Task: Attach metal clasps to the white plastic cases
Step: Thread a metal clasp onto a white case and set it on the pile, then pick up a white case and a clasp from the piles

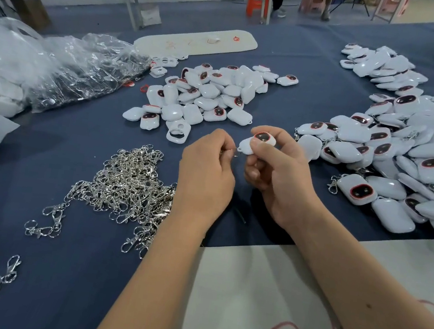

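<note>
Hands — case, clasp.

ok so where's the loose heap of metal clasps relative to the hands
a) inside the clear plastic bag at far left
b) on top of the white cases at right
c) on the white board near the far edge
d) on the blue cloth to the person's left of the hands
d: the heap of metal clasps lies on the blue cloth, to the left of the left hand, which works against the white case held in the right hand.

Three case piles, one clasp heap, two hands.
</note>
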`<state>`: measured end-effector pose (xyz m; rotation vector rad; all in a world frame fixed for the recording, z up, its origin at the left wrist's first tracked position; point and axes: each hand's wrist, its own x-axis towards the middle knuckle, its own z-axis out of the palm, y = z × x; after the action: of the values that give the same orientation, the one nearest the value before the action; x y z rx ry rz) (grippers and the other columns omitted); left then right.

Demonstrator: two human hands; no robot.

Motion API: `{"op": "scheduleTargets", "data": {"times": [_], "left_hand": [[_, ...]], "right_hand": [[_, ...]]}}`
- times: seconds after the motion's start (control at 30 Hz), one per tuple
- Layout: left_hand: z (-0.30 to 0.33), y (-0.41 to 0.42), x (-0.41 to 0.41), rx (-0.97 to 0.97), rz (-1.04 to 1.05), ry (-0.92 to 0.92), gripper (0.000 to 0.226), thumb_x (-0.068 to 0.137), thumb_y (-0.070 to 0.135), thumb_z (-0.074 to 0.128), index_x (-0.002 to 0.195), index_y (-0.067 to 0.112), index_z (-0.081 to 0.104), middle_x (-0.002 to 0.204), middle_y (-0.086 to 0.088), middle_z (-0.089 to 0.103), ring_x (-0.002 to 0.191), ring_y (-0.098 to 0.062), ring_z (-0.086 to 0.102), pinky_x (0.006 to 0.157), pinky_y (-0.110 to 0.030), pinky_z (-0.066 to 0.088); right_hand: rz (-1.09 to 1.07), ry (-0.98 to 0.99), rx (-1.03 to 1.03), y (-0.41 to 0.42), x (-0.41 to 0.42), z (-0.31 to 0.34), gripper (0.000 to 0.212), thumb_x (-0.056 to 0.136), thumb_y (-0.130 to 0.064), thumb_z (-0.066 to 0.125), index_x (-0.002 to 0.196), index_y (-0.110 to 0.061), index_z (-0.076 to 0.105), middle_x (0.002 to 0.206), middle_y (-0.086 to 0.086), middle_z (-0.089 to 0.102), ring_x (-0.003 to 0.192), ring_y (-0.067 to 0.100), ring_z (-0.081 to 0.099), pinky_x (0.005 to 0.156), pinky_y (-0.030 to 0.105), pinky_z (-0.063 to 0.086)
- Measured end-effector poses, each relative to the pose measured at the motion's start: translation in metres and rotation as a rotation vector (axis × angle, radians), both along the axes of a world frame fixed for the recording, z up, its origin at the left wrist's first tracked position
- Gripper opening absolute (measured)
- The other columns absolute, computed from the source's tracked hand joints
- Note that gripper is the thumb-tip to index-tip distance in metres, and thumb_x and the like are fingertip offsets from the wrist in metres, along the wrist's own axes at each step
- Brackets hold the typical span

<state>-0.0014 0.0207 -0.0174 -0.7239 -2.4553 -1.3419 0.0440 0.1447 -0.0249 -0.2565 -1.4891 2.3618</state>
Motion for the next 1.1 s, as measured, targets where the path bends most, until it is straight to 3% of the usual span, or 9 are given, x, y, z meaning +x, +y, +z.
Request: {"op": "scheduleTargets", "data": {"times": [0.1, 0.3, 0.43, 0.53, 0.6, 0.7, 0.83, 0.97, 1.1], "left_hand": [[-0.001, 0.0, 0.0, -0.065, 0.013, 0.032, 0.011, 0.095, 0.003, 0.058, 0.088, 0.01, 0.062, 0.08, 0.002, 0.063, 0.077, -0.025, 0.057, 0.074, -0.046, 0.049], [-0.003, 0.002, 0.005, 0.016, -0.019, -0.067, 0.011, 0.095, 0.009, 0.062, 0.093, 0.018, 0.067, 0.083, 0.011, 0.069, 0.084, -0.016, 0.065, 0.081, -0.042, 0.054], [-0.003, -0.001, 0.003, -0.05, 0.031, -0.062, 0.013, 0.09, 0.01, 0.065, 0.094, 0.022, 0.066, 0.082, 0.012, 0.067, 0.083, -0.011, 0.064, 0.082, -0.04, 0.054], [-0.001, -0.009, -0.001, -0.132, 0.101, -0.065, 0.011, 0.088, 0.013, 0.068, 0.091, 0.024, 0.065, 0.083, 0.012, 0.067, 0.083, -0.011, 0.064, 0.085, -0.039, 0.054], [0.002, -0.017, -0.006, -0.203, 0.119, -0.09, 0.009, 0.088, 0.019, 0.071, 0.09, 0.024, 0.065, 0.084, 0.012, 0.066, 0.087, -0.015, 0.064, 0.088, -0.04, 0.054], [0.009, -0.031, -0.013, -0.385, 0.068, -0.129, 0.015, 0.084, 0.031, 0.078, 0.087, 0.026, 0.064, 0.084, 0.012, 0.065, 0.093, -0.017, 0.064, 0.089, -0.036, 0.051], [0.022, -0.051, -0.022, -0.508, 0.022, -0.221, 0.012, 0.083, 0.028, 0.078, 0.081, 0.028, 0.066, 0.083, 0.013, 0.067, 0.084, -0.007, 0.064, 0.075, -0.027, 0.046], [0.028, -0.066, -0.03, -0.584, 0.009, -0.282, 0.021, 0.088, 0.01, 0.065, 0.079, 0.029, 0.07, 0.087, 0.011, 0.069, 0.086, -0.008, 0.063, 0.072, -0.023, 0.043], [0.03, -0.072, -0.031, -0.548, -0.097, -0.359, 0.008, 0.082, 0.025, 0.081, 0.082, 0.025, 0.073, 0.084, 0.01, 0.071, 0.083, -0.011, 0.066, 0.076, -0.027, 0.051]], "right_hand": [[-0.042, 0.0, 0.058, -0.002, 0.0, -0.001, 0.013, 0.1, -0.006, 0.061, 0.11, -0.014, 0.061, 0.066, 0.004, 0.054, 0.05, 0.016, 0.04, 0.045, 0.022, 0.034], [-0.346, -0.022, 0.149, -0.002, -0.003, -0.006, 0.016, 0.094, -0.014, 0.072, 0.107, -0.018, 0.063, 0.061, -0.006, 0.052, 0.047, 0.009, 0.039, 0.046, 0.021, 0.035], [-0.734, -0.037, 0.314, 0.006, -0.002, -0.005, 0.044, 0.091, -0.014, 0.074, 0.13, -0.023, 0.055, 0.065, -0.013, 0.055, 0.059, 0.008, 0.051, 0.064, 0.028, 0.05], [-0.832, -0.034, 0.415, 0.009, 0.0, -0.004, 0.056, 0.091, -0.014, 0.069, 0.14, -0.021, 0.045, 0.07, -0.014, 0.058, 0.065, 0.013, 0.057, 0.076, 0.038, 0.057], [-0.813, -0.01, 0.545, 0.006, 0.001, -0.004, 0.039, 0.092, -0.011, 0.065, 0.128, -0.017, 0.051, 0.072, -0.01, 0.057, 0.065, 0.018, 0.059, 0.075, 0.041, 0.056], [-0.646, -0.026, 0.888, -0.003, -0.001, -0.003, 0.019, 0.093, -0.01, 0.066, 0.111, -0.014, 0.06, 0.071, -0.008, 0.058, 0.064, 0.013, 0.056, 0.07, 0.03, 0.049], [-0.483, -0.053, 1.245, -0.015, -0.012, -0.001, 0.011, 0.092, -0.007, 0.062, 0.101, -0.01, 0.067, 0.088, 0.001, 0.065, 0.084, 0.022, 0.057, 0.078, 0.039, 0.047], [-0.313, -0.25, 1.587, -0.021, -0.046, 0.001, 0.035, 0.09, -0.012, 0.06, 0.124, -0.01, 0.058, 0.123, 0.009, 0.058, 0.117, 0.031, 0.043, 0.09, 0.041, 0.046], [-0.162, -0.468, 1.683, -0.021, -0.076, -0.007, 0.065, 0.095, -0.022, 0.051, 0.157, -0.015, 0.031, 0.164, 0.014, 0.023, 0.153, 0.034, 0.014, 0.114, 0.049, 0.03]]}}
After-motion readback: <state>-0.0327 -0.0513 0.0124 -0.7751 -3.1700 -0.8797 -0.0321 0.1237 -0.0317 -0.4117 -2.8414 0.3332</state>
